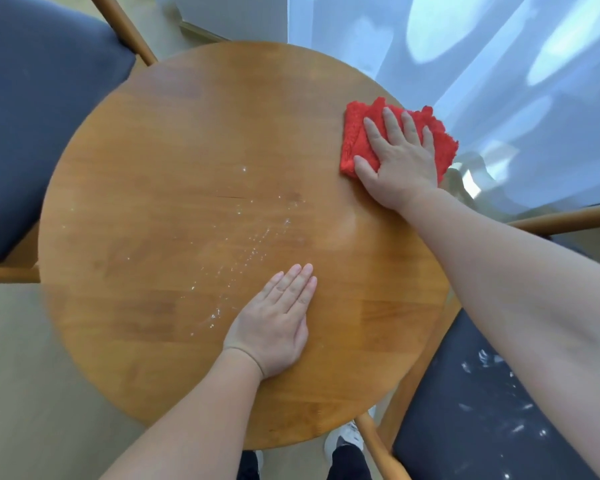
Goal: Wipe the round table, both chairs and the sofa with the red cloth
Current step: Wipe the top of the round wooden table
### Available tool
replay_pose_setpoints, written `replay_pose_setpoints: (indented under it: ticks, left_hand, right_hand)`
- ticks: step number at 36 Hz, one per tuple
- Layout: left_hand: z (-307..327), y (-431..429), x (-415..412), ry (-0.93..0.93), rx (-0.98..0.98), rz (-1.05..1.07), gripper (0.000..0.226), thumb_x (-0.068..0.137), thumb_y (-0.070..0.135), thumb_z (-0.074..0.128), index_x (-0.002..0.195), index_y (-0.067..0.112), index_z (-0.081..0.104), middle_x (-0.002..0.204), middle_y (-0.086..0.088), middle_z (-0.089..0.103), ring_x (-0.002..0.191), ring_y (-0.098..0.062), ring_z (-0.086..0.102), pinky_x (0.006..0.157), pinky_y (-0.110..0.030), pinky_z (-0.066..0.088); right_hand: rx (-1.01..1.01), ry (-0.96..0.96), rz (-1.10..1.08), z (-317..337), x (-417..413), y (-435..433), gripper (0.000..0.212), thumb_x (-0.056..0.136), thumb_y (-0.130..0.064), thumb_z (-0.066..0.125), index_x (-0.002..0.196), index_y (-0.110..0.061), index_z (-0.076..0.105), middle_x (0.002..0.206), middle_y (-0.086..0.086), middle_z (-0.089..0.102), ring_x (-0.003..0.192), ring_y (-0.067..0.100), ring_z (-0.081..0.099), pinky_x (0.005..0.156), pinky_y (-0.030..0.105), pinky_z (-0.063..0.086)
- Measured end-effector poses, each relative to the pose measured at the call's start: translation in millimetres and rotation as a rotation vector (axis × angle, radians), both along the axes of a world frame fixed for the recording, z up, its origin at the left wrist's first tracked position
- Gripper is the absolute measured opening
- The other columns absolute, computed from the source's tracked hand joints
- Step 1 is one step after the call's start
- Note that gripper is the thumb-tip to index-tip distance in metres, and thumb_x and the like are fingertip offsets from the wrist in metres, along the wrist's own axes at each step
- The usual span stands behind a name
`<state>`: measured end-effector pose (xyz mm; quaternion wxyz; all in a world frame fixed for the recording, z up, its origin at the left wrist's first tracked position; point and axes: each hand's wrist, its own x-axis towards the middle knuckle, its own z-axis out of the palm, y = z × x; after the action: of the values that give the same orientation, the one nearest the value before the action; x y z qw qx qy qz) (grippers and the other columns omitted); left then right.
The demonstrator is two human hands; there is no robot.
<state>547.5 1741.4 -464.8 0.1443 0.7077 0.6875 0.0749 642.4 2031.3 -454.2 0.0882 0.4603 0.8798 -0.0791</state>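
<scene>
The round wooden table (pixel 174 161) fills the middle of the view, with white crumbs (pixel 253 244) scattered across its centre. My right hand (pixel 399 157) lies flat with straight fingers on the folded red cloth (pixel 357 133), pressing it onto the table's far right edge. My left hand (pixel 278 320) rests flat on the tabletop near the front, fingers straight and together, holding nothing. One chair with a dark cushion (pixel 32 116) stands at the left. A second chair (pixel 482 410) at the lower right has white specks on its dark seat.
A sheer white curtain (pixel 499 81) hangs just beyond the table's far right edge. Wooden chair frames (pixel 565 220) stick out at the right and at the upper left. Pale floor (pixel 32 375) shows at the lower left. My shoes (pixel 347 438) stand under the table's near edge.
</scene>
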Motion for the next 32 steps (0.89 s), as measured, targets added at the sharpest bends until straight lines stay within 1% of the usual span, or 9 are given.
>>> replay_pose_setpoints:
  ticks: [4,6,10,13,18,21,24,28,32]
  left_hand:
    - [-0.4,-0.7,-0.4,-0.004,0.000,0.003,0.052,0.091,0.022,0.035,0.138,0.003,0.044,0.147,-0.011,0.037,0.139,-0.022,0.030,0.112,-0.037,0.026]
    - [-0.4,-1.2,-0.8,-0.004,-0.004,0.004,0.052,0.091,0.022,0.035,0.138,0.004,0.045,0.147,-0.010,0.038,0.138,-0.022,0.032,0.112,-0.037,0.026]
    - [-1.1,1.0,-0.7,-0.010,0.008,-0.002,0.051,0.090,0.021,0.036,0.137,0.003,0.046,0.147,-0.011,0.039,0.137,-0.022,0.034,0.111,-0.038,0.028]
    - [0.0,-0.1,0.1,-0.002,0.007,-0.003,0.052,0.090,0.022,0.036,0.137,0.003,0.046,0.147,-0.011,0.039,0.137,-0.022,0.034,0.111,-0.038,0.027]
    - [-0.3,-0.4,-1.6,0.005,0.003,0.001,0.052,0.090,0.022,0.035,0.137,0.003,0.047,0.146,-0.011,0.040,0.137,-0.022,0.034,0.112,-0.037,0.025]
    - [0.1,-0.6,0.6,0.017,0.002,0.003,0.051,0.090,0.022,0.035,0.136,0.003,0.048,0.145,-0.012,0.041,0.136,-0.023,0.036,0.112,-0.037,0.024]
    - [4.7,-7.4,0.1,0.016,0.019,-0.011,0.048,0.091,0.020,0.036,0.134,0.003,0.049,0.143,-0.012,0.044,0.134,-0.024,0.039,0.112,-0.037,0.023]
    - [14.0,-40.0,-11.8,0.023,0.050,0.039,0.047,0.091,0.019,0.037,0.133,0.002,0.051,0.142,-0.012,0.046,0.133,-0.024,0.042,0.112,-0.037,0.024]
    - [22.2,-83.0,-29.4,0.041,0.018,0.112,0.047,0.090,0.019,0.037,0.131,0.002,0.053,0.140,-0.013,0.048,0.131,-0.024,0.044,0.112,-0.036,0.025]
  right_hand:
    - [-0.013,0.015,0.061,0.0,9.2,-26.7,0.069,0.089,-0.062,0.022,0.153,-0.036,0.018,0.163,-0.001,0.008,0.149,0.026,0.003,0.119,0.051,0.001]
    - [-0.014,0.025,0.081,0.0,16.7,-47.1,0.070,0.088,-0.062,0.023,0.152,-0.034,0.021,0.162,0.000,0.011,0.149,0.026,0.006,0.119,0.050,0.002]
    - [-0.028,0.012,0.078,0.0,36.8,-87.5,0.070,0.089,-0.062,0.024,0.152,-0.032,0.023,0.162,0.001,0.013,0.149,0.026,0.007,0.119,0.050,0.004]
    - [-0.051,-0.007,0.052,-0.2,54.2,-116.6,0.071,0.089,-0.064,0.021,0.153,-0.033,0.020,0.162,-0.001,0.010,0.149,0.026,0.004,0.119,0.050,0.002]
    - [-0.067,-0.018,0.012,-2.3,77.9,-155.2,0.071,0.090,-0.065,0.021,0.153,-0.033,0.018,0.162,-0.001,0.009,0.149,0.026,0.003,0.119,0.050,0.001]
    - [-0.064,-0.026,0.001,-0.7,83.6,-167.6,0.072,0.089,-0.065,0.018,0.153,-0.032,0.018,0.162,0.001,0.009,0.149,0.026,0.004,0.119,0.050,0.000]
    - [-0.063,-0.048,-0.003,1.2,84.3,-169.5,0.073,0.088,-0.066,0.014,0.153,-0.033,0.014,0.162,0.000,0.005,0.149,0.026,0.000,0.120,0.049,-0.002]
    - [-0.082,-0.079,-0.004,3.5,86.9,-177.3,0.074,0.087,-0.066,0.010,0.154,-0.033,0.008,0.162,-0.001,0.000,0.149,0.025,-0.004,0.119,0.048,-0.005]
    - [-0.114,-0.092,0.035,4.8,94.1,-216.6,0.072,0.089,-0.065,0.012,0.153,-0.032,0.005,0.162,0.000,-0.002,0.149,0.026,-0.005,0.119,0.048,-0.006]
